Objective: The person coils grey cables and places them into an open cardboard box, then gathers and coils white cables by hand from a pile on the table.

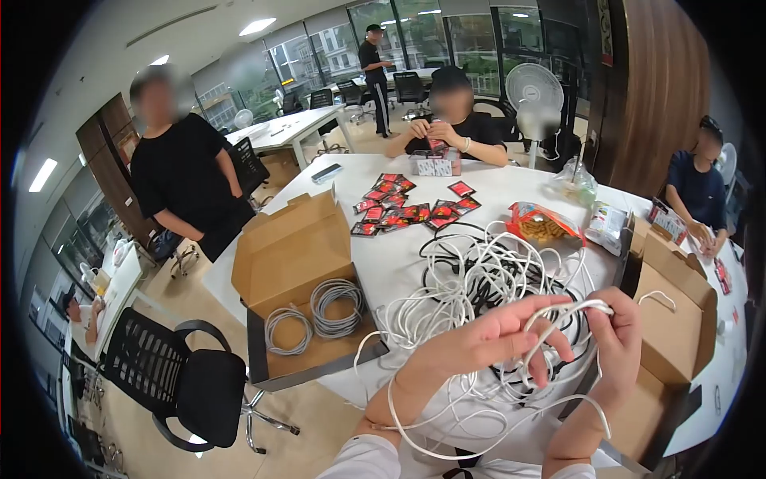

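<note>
My left hand (507, 335) has a white cable (550, 311) looped about its fingers, which are partly curled. My right hand (616, 323) pinches the same cable just to the right, at the top of the loop. A loose length of it hangs down past both wrists. Beneath and behind my hands, a tangled pile of white and black cables (447, 299) spreads over the white table (375, 275). To the left, an open cardboard box (291, 247) contains two coils of grey cable (337, 307).
A second open cardboard box (670, 319) stands at the right. Red packets (391, 207), a snack bag (546, 225) and a phone (327, 172) lie farther back. Several people are around, one seated across the table. A black office chair (179, 375) stands left.
</note>
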A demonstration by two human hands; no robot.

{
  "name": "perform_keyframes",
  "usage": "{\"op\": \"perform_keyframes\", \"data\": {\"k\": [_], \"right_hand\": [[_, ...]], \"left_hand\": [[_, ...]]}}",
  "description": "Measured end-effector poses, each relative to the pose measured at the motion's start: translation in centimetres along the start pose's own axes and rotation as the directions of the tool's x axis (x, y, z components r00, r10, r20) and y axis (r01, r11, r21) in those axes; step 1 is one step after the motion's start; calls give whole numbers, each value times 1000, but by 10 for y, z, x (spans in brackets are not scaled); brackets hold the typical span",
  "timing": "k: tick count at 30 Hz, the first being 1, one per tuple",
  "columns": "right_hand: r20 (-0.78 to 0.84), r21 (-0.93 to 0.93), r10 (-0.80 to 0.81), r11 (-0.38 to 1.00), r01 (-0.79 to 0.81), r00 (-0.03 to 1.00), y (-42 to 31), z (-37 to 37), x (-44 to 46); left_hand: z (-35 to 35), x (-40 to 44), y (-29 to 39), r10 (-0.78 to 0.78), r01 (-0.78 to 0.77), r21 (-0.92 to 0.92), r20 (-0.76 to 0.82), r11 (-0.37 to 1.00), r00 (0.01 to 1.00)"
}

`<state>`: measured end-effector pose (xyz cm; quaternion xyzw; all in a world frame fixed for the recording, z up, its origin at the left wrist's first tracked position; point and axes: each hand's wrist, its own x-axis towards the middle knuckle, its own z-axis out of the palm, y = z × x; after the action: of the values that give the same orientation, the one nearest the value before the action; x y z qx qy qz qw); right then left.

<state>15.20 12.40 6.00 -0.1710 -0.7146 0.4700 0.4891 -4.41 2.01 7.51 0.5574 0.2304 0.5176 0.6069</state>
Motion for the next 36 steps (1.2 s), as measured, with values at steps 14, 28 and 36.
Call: {"op": "perform_keyframes", "data": {"k": [14, 28, 36], "right_hand": [[171, -433, -91, 888, 158, 981, -21, 2, 0], [90, -505, -219, 831, 234, 972, -22, 10, -4], [242, -441, -221, 843, 309, 945, -20, 13, 0]], "left_hand": [[-7, 3, -16, -102, 142, 371, -127, 918, 987], [-7, 13, -32, -15, 37, 120, -179, 992, 984], [-12, 9, -31, 302, -75, 605, -282, 793, 911]]}}
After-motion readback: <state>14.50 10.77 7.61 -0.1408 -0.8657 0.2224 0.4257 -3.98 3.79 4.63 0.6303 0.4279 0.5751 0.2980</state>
